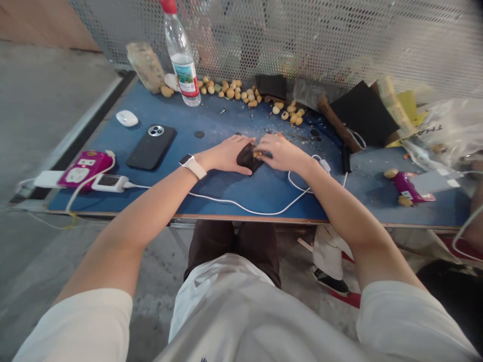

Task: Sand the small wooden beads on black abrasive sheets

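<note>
My left hand (pixel 234 153) lies over a small flat black object (pixel 247 158) on the blue table, with its fingers along the far edge and its thumb along the near one. What the black object is I cannot make out. My right hand (pixel 281 152) is closed at the object's right side. Its thumb and fingers pinch a small yellow-brown piece (pixel 257 153) against or just above the black surface. Crumbs and small bits are scattered beyond my hands.
Round yellow-brown fruits (pixel 230 91) line the back beside a water bottle (pixel 184 68). A phone (pixel 151 147), a white mouse-shaped case (pixel 127 118) and a purple power strip (pixel 88 168) sit left. A white cable (pixel 241 205) crosses the front. Black sheets (pixel 364 113) and another purple strip (pixel 409 187) lie right.
</note>
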The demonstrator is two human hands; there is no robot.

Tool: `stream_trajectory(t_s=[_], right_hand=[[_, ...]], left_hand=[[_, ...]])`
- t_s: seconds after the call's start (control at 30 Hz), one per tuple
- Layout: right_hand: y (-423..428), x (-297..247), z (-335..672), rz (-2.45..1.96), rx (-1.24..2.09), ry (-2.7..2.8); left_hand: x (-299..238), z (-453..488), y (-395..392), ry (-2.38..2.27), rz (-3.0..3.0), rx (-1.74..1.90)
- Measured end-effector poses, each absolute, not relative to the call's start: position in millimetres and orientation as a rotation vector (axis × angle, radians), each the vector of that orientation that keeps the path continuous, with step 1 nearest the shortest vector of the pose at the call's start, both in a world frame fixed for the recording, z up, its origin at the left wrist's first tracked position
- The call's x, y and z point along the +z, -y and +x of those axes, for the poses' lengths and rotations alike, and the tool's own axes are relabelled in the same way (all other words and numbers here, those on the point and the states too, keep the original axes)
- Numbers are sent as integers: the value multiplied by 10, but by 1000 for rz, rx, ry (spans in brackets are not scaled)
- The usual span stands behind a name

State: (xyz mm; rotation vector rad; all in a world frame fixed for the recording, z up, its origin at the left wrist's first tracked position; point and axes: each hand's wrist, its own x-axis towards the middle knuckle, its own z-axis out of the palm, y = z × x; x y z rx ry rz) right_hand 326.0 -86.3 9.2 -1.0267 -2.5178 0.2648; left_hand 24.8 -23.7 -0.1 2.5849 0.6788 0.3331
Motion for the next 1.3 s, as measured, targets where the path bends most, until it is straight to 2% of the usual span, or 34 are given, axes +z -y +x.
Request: stream_trajectory(t_s=[1.3], right_hand=[[938, 122, 3365, -996, 280, 2532]], left_hand=[[-69, 278, 180, -649, 2574, 289]])
